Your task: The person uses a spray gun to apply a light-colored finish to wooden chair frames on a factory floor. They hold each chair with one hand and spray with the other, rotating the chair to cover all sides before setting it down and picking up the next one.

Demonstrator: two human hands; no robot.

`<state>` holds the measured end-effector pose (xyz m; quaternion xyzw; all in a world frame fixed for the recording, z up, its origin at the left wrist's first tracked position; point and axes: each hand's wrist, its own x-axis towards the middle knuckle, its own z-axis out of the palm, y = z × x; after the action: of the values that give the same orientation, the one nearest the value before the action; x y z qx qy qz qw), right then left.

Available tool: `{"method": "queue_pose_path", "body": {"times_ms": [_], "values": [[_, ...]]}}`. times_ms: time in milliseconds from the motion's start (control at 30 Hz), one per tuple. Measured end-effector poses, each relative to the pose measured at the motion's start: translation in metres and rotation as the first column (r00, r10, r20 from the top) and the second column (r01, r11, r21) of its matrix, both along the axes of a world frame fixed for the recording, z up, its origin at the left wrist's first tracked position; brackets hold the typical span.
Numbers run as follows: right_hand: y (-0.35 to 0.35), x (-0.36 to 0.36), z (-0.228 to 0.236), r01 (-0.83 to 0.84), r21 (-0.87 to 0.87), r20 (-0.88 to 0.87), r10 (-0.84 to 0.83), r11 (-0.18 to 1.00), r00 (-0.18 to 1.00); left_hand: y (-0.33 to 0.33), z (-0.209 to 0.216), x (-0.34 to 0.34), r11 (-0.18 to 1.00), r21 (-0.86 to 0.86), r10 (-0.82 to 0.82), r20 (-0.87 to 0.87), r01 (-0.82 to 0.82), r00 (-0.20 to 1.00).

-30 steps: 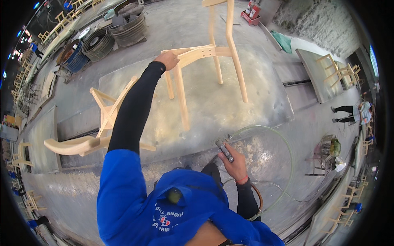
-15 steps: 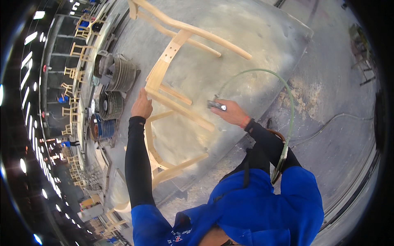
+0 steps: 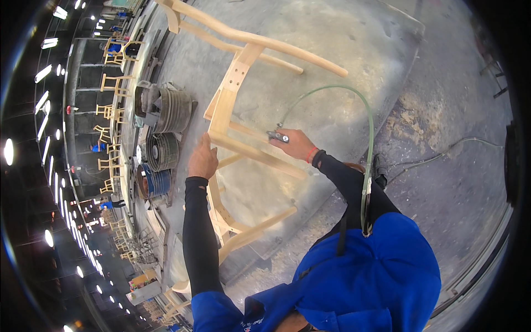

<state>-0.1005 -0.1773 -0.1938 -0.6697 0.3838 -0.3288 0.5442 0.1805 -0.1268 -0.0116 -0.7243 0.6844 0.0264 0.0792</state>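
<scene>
A pale wooden chair frame [image 3: 239, 69] lies on its side ahead of me, with screw holes along its wide flat rail. My left hand [image 3: 202, 159] grips the frame's near corner, fingertips against the end of a leg [image 3: 260, 155]. In my right hand [image 3: 298, 145] is a small black and silver air tool [image 3: 276, 136], held by the far end of that leg, close to a thin crossbar [image 3: 247, 130]. A green hose [image 3: 367, 113] loops from the tool back toward my waist. Below the leg is a second wooden chair frame [image 3: 251, 235].
Ribbed round drums [image 3: 174, 110] and a blue drum [image 3: 157, 182] stand to the left. Beyond them a long row of wooden chairs [image 3: 115, 83] lines the workshop. A grey dusty board [image 3: 332, 33] lies beneath the frames. Another hose [image 3: 442, 148] crosses the floor at right.
My right hand has brought the air tool left, closer to the chair frame's crossbar. The left hand stays at the same corner. The whole view has shifted slightly.
</scene>
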Motion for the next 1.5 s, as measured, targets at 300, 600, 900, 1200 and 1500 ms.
{"method": "queue_pose_path", "body": {"times_ms": [300,600,900,1200,1500], "values": [[0.012,-0.038,-0.037,0.046,-0.091,-0.113,-0.056,0.995,0.992,-0.004,-0.003,-0.011,1.0,-0.005,-0.013,-0.005,0.013,1.0],[0.013,-0.082,0.07,0.072,0.114,0.344,-0.107,0.991,0.933,-0.007,-0.006,-0.018,1.0,0.002,0.025,0.064,-0.025,0.998],[0.061,-0.159,0.095,0.191,-0.001,0.138,-0.189,0.982,0.972,-0.017,-0.017,-0.011,0.996,-0.06,0.063,-0.079,-0.068,0.995],[0.138,-0.203,0.139,0.174,-0.036,0.012,-0.174,0.984,0.985,-0.003,-0.102,-0.056,0.622,-0.629,-0.081,-0.645,-0.467,0.76],[0.12,-0.121,0.225,0.072,-0.303,0.014,-0.071,0.95,0.997,0.019,-0.145,-0.153,0.571,-0.455,-0.107,-0.866,-0.683,0.488]]}}
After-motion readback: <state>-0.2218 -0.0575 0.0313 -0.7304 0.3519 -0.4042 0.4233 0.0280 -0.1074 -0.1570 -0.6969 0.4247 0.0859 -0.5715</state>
